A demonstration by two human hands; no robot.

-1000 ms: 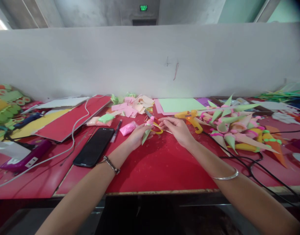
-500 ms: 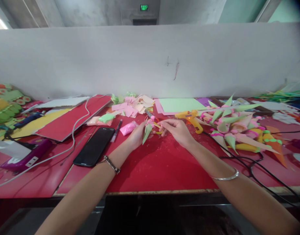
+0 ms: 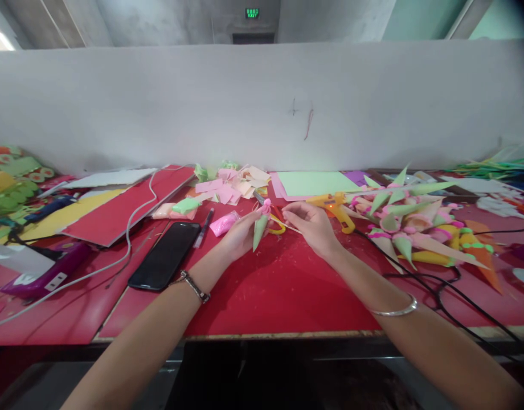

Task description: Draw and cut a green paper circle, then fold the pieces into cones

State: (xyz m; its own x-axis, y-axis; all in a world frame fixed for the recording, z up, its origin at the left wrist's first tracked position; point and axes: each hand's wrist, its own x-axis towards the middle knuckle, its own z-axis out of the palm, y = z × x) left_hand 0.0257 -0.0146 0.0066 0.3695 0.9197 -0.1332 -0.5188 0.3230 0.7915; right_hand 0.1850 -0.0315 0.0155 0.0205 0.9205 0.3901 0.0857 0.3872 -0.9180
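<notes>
My left hand [image 3: 241, 233] is closed around a small pale green paper cone [image 3: 259, 232] with a pink bobbly top; its point hangs downward. Just to the right, my right hand [image 3: 311, 225] has thumb and fingertips pinched together, apart from the cone. Whatever sits in that pinch is too small to make out. A thin pale strip [image 3: 293, 228] shows below those fingers. Between and behind the hands lie scissors with yellow and red handles [image 3: 279, 229], partly hidden. A pink packet [image 3: 225, 223] rests beside my left hand.
A yellow glue gun [image 3: 336, 209] with a black cable stands right of my right hand, before a pile of paper cones [image 3: 405, 219]. Coloured paper pieces [image 3: 228, 188] and green sheets [image 3: 315, 183] lie behind. A phone [image 3: 164, 256] and purple power strip [image 3: 48, 273] are left.
My right hand has drawn back slightly to the right, away from the cone's pink top. The cone has turned a little and moved slightly right in my left hand.
</notes>
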